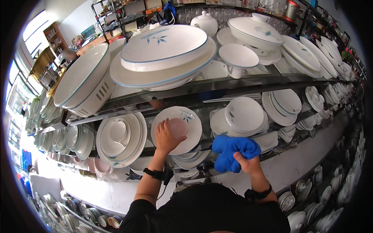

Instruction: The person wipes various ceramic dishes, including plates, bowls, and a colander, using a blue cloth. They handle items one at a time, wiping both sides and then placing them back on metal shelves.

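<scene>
My left hand (167, 137) is at a small pink dish (178, 128), with the fingers along its left rim and the thumb at its lower edge. The dish is over a white plate (192, 137) that bears a blue-green leaf design, on the lower glass shelf. A bunched blue cloth (225, 154) is in the grip of my right hand (248, 163), held in front of the shelf edge. Behind the cloth, a stack of white bowls (247, 113) rests on a patterned plate (217, 123).
Nested plates and small bowls (137, 134) stand to the left. Above, the upper glass shelf (174, 92) carries large oval bowls (174, 43), a footed cup (239, 55), a lidded tureen (253, 32) and a teapot (205, 23). More crockery (309, 215) lies low behind me on the right.
</scene>
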A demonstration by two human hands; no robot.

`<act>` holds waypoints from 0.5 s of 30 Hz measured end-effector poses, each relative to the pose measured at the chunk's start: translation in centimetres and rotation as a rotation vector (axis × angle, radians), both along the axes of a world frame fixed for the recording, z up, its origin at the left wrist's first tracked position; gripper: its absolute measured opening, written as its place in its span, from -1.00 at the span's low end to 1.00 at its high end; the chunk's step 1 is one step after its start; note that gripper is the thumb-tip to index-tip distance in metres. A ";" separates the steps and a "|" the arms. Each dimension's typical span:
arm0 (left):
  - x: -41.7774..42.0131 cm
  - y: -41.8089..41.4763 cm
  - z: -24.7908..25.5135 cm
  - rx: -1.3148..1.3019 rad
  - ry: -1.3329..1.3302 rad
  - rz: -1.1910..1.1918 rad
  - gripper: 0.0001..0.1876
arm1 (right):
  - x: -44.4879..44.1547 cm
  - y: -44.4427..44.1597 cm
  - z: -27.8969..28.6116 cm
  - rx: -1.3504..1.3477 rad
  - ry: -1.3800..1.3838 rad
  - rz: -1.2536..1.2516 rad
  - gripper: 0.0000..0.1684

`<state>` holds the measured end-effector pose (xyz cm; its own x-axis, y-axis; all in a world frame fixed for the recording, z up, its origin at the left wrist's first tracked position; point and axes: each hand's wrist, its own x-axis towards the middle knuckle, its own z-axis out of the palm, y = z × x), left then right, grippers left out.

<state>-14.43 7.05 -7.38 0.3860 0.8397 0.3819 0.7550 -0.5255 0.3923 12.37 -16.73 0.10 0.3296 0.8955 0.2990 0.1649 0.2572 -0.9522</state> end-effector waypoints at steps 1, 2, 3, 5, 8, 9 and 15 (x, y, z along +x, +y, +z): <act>0.1 0.0 -0.3 -0.013 -0.004 0.012 0.23 | 0.5 0.0 0.1 0.017 -0.014 -0.004 -0.68; 0.1 0.1 -0.5 -0.026 -0.008 0.025 0.23 | 1.1 0.0 0.1 0.019 -0.012 0.018 -0.68; 0.3 0.0 -0.5 -0.045 -0.018 0.036 0.24 | 1.7 -0.2 0.1 0.014 -0.016 0.038 -0.68; 0.5 -0.2 -0.2 -0.064 -0.004 0.055 0.24 | 2.6 -0.3 0.0 0.013 -0.037 0.056 -0.68; 0.8 -0.6 0.1 -0.093 -0.030 0.055 0.25 | 3.6 -0.5 -0.4 0.009 -0.062 0.062 -0.69; 0.8 -0.8 0.2 -0.098 -0.033 0.054 0.26 | 3.7 -0.5 -0.3 0.004 -0.050 0.065 -0.69; 1.4 -0.9 -1.3 -0.059 -0.071 0.078 0.24 | 4.4 -0.5 -0.4 0.005 -0.072 0.112 -0.67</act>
